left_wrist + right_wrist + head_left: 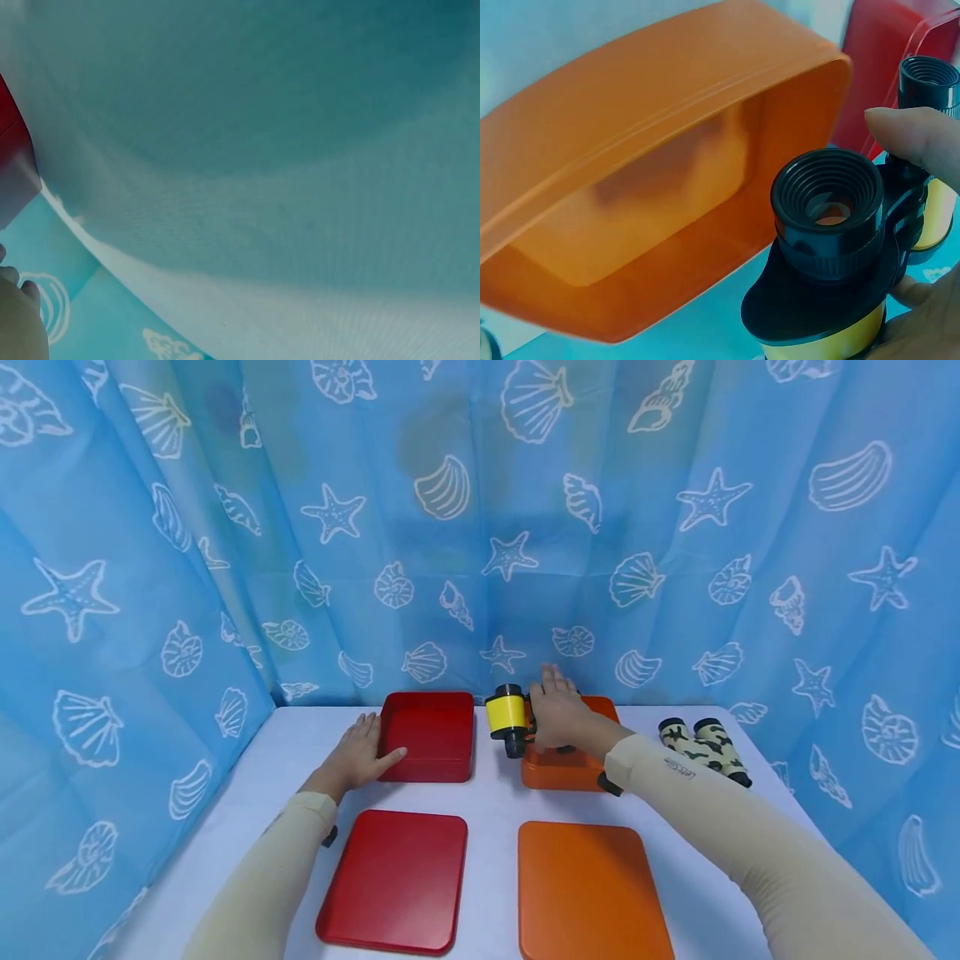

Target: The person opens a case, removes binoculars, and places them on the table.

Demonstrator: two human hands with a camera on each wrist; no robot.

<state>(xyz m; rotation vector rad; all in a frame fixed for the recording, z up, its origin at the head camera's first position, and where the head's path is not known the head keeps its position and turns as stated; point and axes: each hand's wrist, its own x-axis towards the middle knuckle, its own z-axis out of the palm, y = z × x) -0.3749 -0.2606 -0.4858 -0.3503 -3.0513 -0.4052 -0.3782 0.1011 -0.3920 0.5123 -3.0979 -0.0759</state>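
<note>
My right hand [562, 714] grips a pair of yellow and black binoculars [507, 714] by the middle, over the left part of the open orange box [558, 777]. In the right wrist view the thumb [915, 135] lies across the bridge between the two black eyepieces, and the box's inside shows no object. Fingers extended, my left hand [358, 756] is at the left side of the open red box [425, 770], its thumb reaching over the front left corner. Only a little of that hand shows at the left wrist view's edge.
A red lid [397, 881] lies in front of the red box, and an orange lid [588, 889] in front of the orange one. Camouflage binoculars [705, 747] lie on the white table [491, 852] at the right. A blue shell-print curtain [480, 527] surrounds the table's back and sides.
</note>
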